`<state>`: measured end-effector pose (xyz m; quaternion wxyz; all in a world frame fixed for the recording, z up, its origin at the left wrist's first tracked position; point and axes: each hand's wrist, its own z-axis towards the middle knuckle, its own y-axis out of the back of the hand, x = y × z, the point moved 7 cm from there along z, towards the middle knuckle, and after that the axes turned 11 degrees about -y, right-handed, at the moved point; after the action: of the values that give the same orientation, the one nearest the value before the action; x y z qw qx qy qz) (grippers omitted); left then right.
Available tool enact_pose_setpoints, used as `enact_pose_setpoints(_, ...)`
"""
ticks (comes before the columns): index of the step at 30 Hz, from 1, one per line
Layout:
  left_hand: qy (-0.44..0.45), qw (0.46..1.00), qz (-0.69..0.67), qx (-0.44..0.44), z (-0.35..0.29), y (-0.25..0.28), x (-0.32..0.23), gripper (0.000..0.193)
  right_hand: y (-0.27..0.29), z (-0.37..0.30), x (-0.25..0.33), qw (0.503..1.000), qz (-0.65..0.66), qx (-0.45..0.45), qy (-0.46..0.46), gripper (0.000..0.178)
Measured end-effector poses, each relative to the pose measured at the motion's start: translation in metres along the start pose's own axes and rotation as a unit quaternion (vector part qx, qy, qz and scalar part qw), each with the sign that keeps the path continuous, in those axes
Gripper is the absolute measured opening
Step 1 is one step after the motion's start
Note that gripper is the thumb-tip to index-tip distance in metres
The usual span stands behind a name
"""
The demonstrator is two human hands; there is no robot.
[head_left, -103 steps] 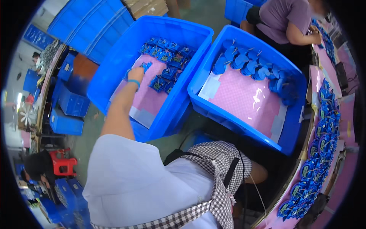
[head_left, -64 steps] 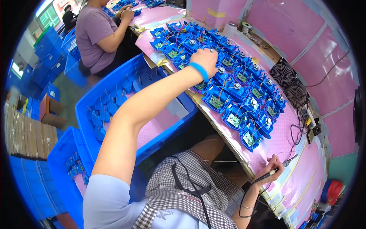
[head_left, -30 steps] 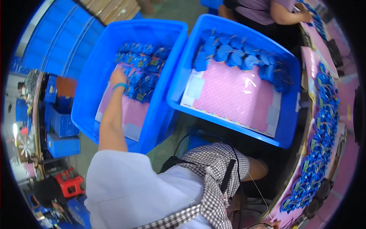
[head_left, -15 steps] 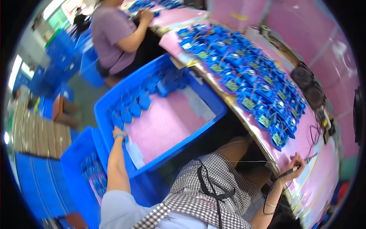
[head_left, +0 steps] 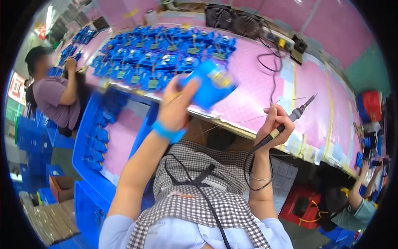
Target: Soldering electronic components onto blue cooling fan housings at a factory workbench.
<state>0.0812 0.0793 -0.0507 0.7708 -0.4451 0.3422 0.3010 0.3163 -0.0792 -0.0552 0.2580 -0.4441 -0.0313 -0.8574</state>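
Observation:
My left hand (head_left: 175,106), a blue band on its wrist, grips a blue plastic housing (head_left: 207,87) with a pale yellow label. The housing is raised above the bench's front edge and smeared by motion. My right hand (head_left: 275,128) is closed round a soldering iron (head_left: 297,114), tip pointing up and right. A thin wire (head_left: 290,99), which looks like solder, is pinched between its thumb and forefinger. Beyond my left hand, rows of blue housings (head_left: 153,58) with green circuit boards and loose leads cover the bench.
On the pink-topped bench (head_left: 248,83) stand two round black fans (head_left: 232,18) and a small iron stand (head_left: 298,52) with a black cable. A blue bin (head_left: 79,143) holding blue housings stands at left. Co-workers (head_left: 56,91) sit at far left and lower right.
My left hand has left the blue bin and come up to the bench, now holding a blue housing. My view has swung right. My right hand keeps the soldering iron.

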Motion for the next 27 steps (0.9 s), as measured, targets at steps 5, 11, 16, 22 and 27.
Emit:
enact_pose_setpoints(5,0.028,0.973,0.226,0.034,0.057,-0.13,0.104,0.063,0.024,0.01,0.029,0.997,-0.016,-0.004,0.072,0.03)
enact_pose_setpoints(11,-0.162,0.836,0.511,0.117,0.035,-0.122,0.045,0.063,0.025,0.02,0.016,0.991,-0.082,0.042,0.095,0.031)
enact_pose_setpoints(16,-0.171,0.884,0.3,0.314,-0.003,-0.149,0.035,0.027,0.005,0.006,0.014,0.983,-0.115,0.12,0.08,0.031)
enact_pose_setpoints(22,0.06,0.972,0.222,0.045,0.085,-0.118,0.047,0.025,-0.002,0.077,-0.012,0.988,-0.1,0.12,0.0,0.03)
enact_pose_setpoints(27,0.307,0.832,0.337,0.316,0.147,-0.101,0.178,0.037,-0.044,0.116,-0.092,0.892,-0.213,0.368,-0.154,0.044)
